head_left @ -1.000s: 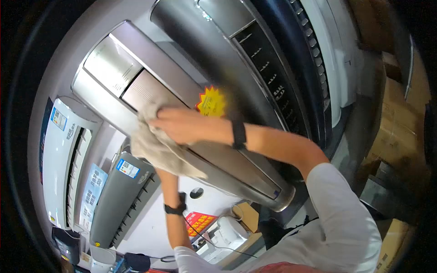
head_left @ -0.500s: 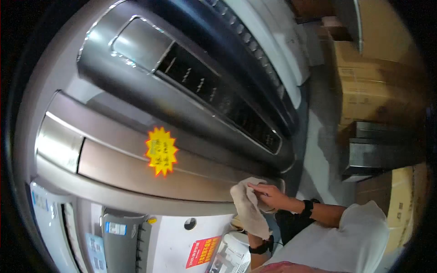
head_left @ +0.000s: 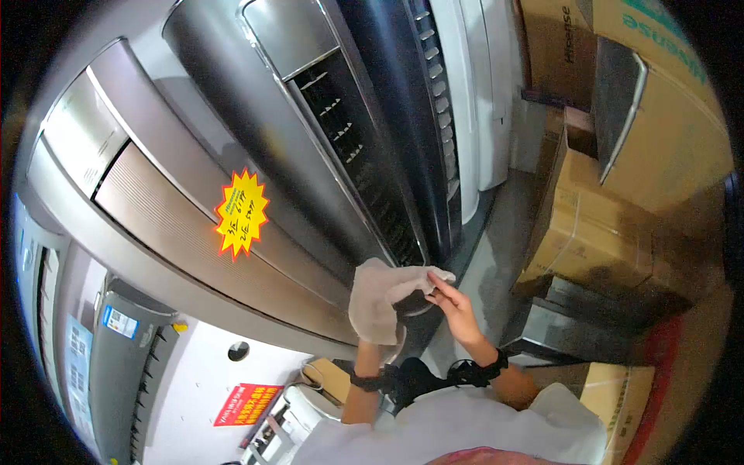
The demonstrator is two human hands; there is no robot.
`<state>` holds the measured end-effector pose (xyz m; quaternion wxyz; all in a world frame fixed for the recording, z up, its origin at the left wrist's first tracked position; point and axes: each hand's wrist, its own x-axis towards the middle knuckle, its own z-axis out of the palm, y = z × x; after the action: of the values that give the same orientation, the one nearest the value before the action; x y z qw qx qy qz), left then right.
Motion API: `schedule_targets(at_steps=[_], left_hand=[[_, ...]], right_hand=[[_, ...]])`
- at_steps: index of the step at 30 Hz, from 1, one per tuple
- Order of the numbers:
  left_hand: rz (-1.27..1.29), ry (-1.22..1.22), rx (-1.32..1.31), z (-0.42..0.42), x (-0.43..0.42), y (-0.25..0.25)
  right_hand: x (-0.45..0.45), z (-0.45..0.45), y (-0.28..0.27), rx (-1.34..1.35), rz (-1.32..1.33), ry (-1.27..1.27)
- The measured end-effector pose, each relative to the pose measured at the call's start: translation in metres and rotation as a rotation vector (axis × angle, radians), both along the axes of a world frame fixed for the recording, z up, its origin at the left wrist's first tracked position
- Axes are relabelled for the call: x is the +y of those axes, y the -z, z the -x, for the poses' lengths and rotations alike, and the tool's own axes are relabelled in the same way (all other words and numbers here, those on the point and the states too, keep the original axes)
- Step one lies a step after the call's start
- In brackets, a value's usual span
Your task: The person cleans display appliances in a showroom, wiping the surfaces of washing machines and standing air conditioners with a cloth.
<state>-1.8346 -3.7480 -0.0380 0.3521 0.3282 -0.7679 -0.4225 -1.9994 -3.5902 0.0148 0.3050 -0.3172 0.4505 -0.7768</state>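
Note:
A pale cloth [head_left: 375, 301] hangs over my left hand [head_left: 369, 353], so only the wrist below it shows and the fingers are hidden. My right hand [head_left: 460, 311] pinches the cloth's far end between thumb and fingertips, stretching it sideways. Both wrists wear dark bands. Just beyond the cloth stands a tall bronze-fronted air conditioner [head_left: 182, 209] with a yellow starburst price tag [head_left: 242, 215] on its front. A dark grey upright unit [head_left: 271, 139] with a black louvred outlet stands beside it.
Cardboard boxes [head_left: 589, 225] are stacked at the right, near a dark metallic case [head_left: 554, 329]. A black unit [head_left: 387, 85] and a white unit [head_left: 484, 101] continue the row. At lower left, a grey wall unit [head_left: 128, 364] hangs by a red sign [head_left: 248, 404].
My hands have moved apart, and the cloth now stretches between them instead of bunching at my right hand. The view has shifted, bringing more boxes into sight.

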Motion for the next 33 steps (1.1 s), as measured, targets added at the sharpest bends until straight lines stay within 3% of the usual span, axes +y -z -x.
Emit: schedule_targets(at_steps=[13,16,18,20,21,22,27,31,33], left_hand=[[-0.041,-0.002,0.139,0.050,-0.042,-0.028],[0.085,-0.013,0.154,0.078,-0.063,-0.063],[0.318,-0.048,0.135,0.104,-0.079,-0.101],[0.476,-0.105,0.186,0.136,-0.091,-0.145],[0.405,-0.115,0.311,0.157,-0.090,-0.167],[-0.079,-0.046,0.707,0.179,-0.091,-0.170],[0.499,-0.136,0.579,0.256,-0.138,-0.174],[0.664,-0.150,0.469,0.301,-0.153,-0.162],[0.606,-0.108,0.363,0.319,-0.162,-0.118]], right_hand=[[-0.048,0.066,-0.038,0.143,-0.032,0.134],[-0.086,0.088,-0.052,0.182,0.044,0.178],[-0.112,0.115,-0.065,0.253,0.094,0.237],[-0.132,0.143,-0.091,0.265,-0.042,0.286],[-0.149,0.161,-0.104,0.265,-0.025,0.311],[-0.174,0.183,-0.107,0.282,0.054,0.344],[-0.280,0.255,-0.130,0.315,0.186,0.403],[-0.321,0.275,-0.091,0.229,0.234,0.075],[-0.332,0.265,-0.066,0.227,0.067,0.161]])
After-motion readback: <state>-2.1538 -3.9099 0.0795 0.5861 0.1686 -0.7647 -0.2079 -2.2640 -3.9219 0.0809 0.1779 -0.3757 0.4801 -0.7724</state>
